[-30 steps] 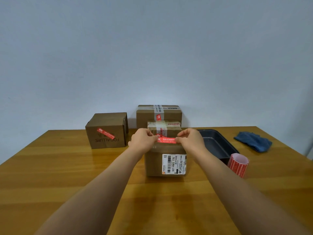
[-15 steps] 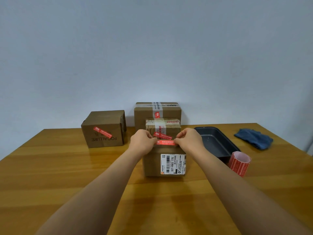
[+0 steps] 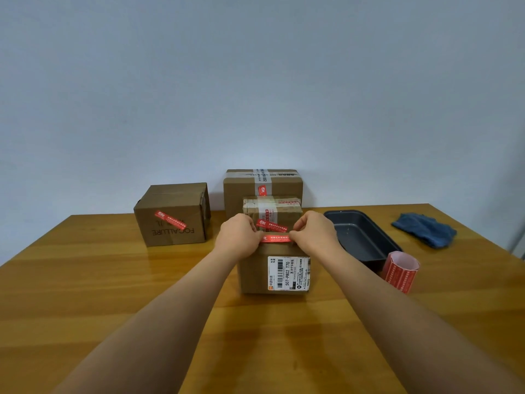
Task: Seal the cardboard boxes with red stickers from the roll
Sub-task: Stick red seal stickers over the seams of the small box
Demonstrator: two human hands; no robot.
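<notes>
Cardboard box (image 3: pixel 257 275) sitting mid-surface (image 3: pixel 85 294). Left hand (image 3: pixel 238 236) and right hand (image 3: pixel 314 233) each pinching an end of the red sticker (image 3: pixel 276 238), seemingly touching the box's top front edge. Sticker roll (image 3: pixel 400 271) standing right.

Red sticker (image 3: pixel 276 239) with white print — brown box (image 3: pixel 255 273), barcoded white label (image 3: pixel 287 273); dark grey tray (image 3: pixel 366 237), blue cloth (image 3: pixel 424 229).

open table (image 3: pixel 113 294) left, baking tray (image 3: pixel 366 240) and sticker roll (image 3: pixel 400 271) crowding right
</notes>
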